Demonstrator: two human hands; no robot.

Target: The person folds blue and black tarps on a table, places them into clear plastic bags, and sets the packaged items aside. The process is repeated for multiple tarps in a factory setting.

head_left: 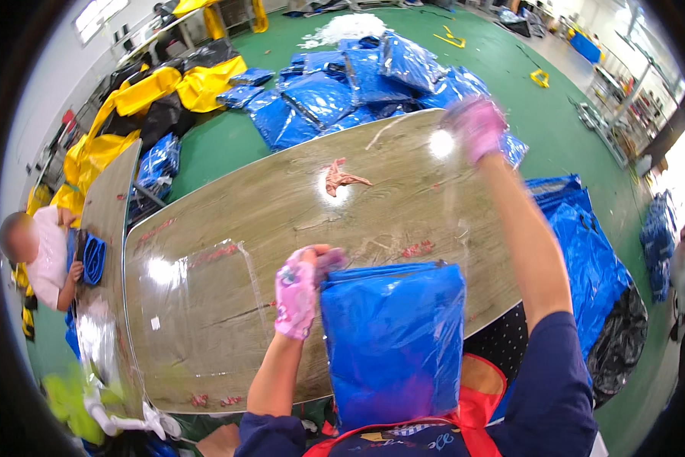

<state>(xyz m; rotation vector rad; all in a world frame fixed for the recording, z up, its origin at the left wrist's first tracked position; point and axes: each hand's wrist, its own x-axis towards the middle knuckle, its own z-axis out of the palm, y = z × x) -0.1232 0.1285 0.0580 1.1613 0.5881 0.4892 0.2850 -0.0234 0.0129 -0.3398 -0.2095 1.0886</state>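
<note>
A folded blue tarp in a clear plastic bag (394, 343) lies against my front, across the near edge of the wooden-topped table (228, 320). My left hand (296, 293), in a pink patterned glove, is closed at the bag's upper left corner, its fingertips partly hidden there. Reaching far out to the table's back right edge is my right hand (475, 128), also in a pink glove. Motion smears its fingers, so their pose and anything in them do not show. A crumpled pinkish rag or glove (342, 177) lies on the table between the hands.
Bagged blue bundles (319, 99) form a pile on the green floor beyond the table. Yellow sheeting (167, 84) lies at the far left. A co-worker (49, 251) handles a blue piece at a side table (106, 198). Blue sheeting (578, 251) lies at my right.
</note>
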